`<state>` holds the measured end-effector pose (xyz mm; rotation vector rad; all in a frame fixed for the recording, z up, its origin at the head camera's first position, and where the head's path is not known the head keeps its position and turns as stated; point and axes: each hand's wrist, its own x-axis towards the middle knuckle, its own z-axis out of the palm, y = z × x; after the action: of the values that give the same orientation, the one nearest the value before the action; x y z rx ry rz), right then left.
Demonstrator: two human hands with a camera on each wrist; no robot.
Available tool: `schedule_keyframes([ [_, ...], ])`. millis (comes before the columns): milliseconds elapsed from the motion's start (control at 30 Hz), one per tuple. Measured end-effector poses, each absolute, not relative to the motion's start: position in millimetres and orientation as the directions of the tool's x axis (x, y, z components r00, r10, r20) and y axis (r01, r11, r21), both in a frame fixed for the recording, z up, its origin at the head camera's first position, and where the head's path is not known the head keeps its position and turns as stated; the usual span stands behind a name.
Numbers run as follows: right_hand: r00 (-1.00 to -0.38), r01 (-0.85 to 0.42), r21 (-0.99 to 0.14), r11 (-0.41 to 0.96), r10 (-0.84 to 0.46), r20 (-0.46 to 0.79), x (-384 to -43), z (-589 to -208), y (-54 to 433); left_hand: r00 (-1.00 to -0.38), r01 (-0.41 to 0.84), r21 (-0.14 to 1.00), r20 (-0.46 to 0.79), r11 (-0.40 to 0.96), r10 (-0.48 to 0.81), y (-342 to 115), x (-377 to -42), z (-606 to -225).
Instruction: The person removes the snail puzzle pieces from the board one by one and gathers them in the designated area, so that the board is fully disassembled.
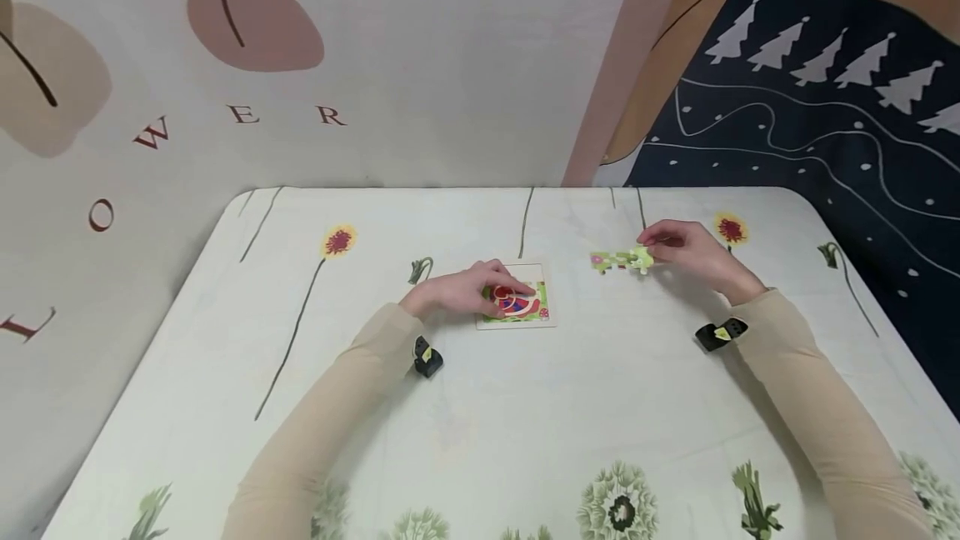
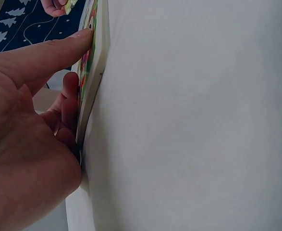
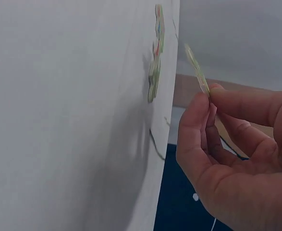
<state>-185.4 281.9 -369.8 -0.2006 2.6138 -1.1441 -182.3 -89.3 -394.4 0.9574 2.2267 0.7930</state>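
Observation:
A square jigsaw puzzle board (image 1: 513,326) with a pale rim and a red, blue and green picture lies on the table. My left hand (image 1: 474,288) rests across it; in the left wrist view one extended finger (image 2: 59,53) touches the picture, and the palm side hides part of the board. To the right, my right hand (image 1: 693,252) pinches a thin light-green puzzle piece (image 3: 198,72) between thumb and fingertip, lifted off the table. Below and beside that piece, loose puzzle pieces (image 1: 602,262) with green and pink print lie flat on the cloth.
A white tablecloth (image 1: 525,407) with printed flowers covers the table. Behind it stands a pale wall (image 1: 450,65) with lettering, and a dark blue panel (image 1: 795,115) with white trees is at the right. Each wrist carries a small black camera (image 1: 427,357).

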Motion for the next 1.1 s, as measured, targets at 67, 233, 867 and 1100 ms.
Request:
schedule_keyframes([
  [67, -0.952, -0.017, -0.734, 0.679, -0.234, -0.195, -186, -371, 285, -0.573, 0.428, 0.704, -0.274, 0.567, 0.773, -89, -182, -395],
  [233, -0.956, -0.021, -0.719, 0.695, -0.224, -0.189, -188, -376, 292, -0.575, 0.422, 0.706, -0.276, 0.568, 0.770, -89, -183, -395],
  [867, -0.955, 0.052, -0.670, 0.741, -0.160, -0.252, -190, -384, 297, -0.571, 0.416, 0.714, -0.277, 0.563, 0.773, -89, -184, -398],
  [1100, -0.955, 0.042, -0.659, 0.751, -0.164, -0.248, -194, -383, 297, -0.572, 0.412, 0.712, -0.282, 0.568, 0.770, -89, -184, -397],
])
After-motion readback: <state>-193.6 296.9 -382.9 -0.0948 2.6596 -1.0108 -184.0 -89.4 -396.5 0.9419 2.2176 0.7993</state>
